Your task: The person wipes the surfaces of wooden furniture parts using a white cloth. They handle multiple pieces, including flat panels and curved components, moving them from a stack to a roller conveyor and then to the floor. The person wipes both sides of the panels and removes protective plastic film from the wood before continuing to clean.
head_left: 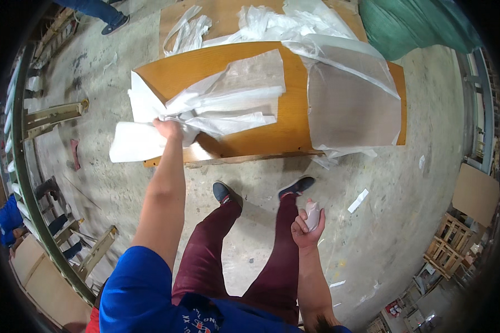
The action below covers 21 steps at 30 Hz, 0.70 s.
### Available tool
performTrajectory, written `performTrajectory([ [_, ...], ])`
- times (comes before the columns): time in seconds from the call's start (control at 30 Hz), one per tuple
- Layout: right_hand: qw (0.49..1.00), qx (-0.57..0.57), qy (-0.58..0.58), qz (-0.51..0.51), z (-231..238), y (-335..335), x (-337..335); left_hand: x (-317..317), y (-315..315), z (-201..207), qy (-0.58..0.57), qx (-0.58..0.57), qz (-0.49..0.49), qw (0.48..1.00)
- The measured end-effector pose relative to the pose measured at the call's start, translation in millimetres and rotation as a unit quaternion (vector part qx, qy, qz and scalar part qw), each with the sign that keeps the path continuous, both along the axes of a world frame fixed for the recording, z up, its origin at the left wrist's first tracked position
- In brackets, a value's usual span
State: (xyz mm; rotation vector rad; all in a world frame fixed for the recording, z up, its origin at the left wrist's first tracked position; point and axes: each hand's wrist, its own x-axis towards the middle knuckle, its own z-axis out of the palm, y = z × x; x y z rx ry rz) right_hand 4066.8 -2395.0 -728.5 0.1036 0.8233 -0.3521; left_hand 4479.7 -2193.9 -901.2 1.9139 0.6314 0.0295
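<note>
A wooden panel [295,97] with an orange-brown face lies in front of me, its near edge toward my feet. Thin white foam sheeting [244,102] is spread in crumpled strips over its left half. My left hand [169,129] is closed on a bunched part of this sheeting near the panel's left end, and a loose white flap [136,141] hangs past the edge there. Over the right half lies a translucent sheet [353,100]. Down by my right leg, my right hand [306,228] has its fingers curled around a small pale pinkish object [312,216] whose kind I cannot make out.
More crumpled white wrapping [283,25] lies on a brown board behind the panel. A green cover [416,25] drapes something at the far right. A roller rack [44,211] with metal legs runs along the left. Wooden pallets [450,244] stand at right. Another person's leg [97,11] shows at upper left.
</note>
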Motion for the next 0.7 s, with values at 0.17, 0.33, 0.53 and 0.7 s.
performTrajectory([
  [0.17,0.998,0.031,-0.049,0.033,-9.2,-43.3,4.0,-94.7,-137.3,3.2,0.185,-0.056,-0.431,0.882],
  [0.33,0.997,0.044,-0.043,0.055,-15.7,-134.5,-8.4,-157.2,-344.0,94.7,-0.085,0.061,-0.662,0.742],
  [0.53,0.995,0.035,0.017,0.097,-20.9,-285.7,-39.1,-43.7,-444.4,69.1,-0.046,0.262,-0.417,0.869],
  [0.7,0.993,0.007,0.106,0.046,-26.8,-389.3,-68.8,-18.9,-480.2,42.1,0.114,0.392,-0.463,0.786],
])
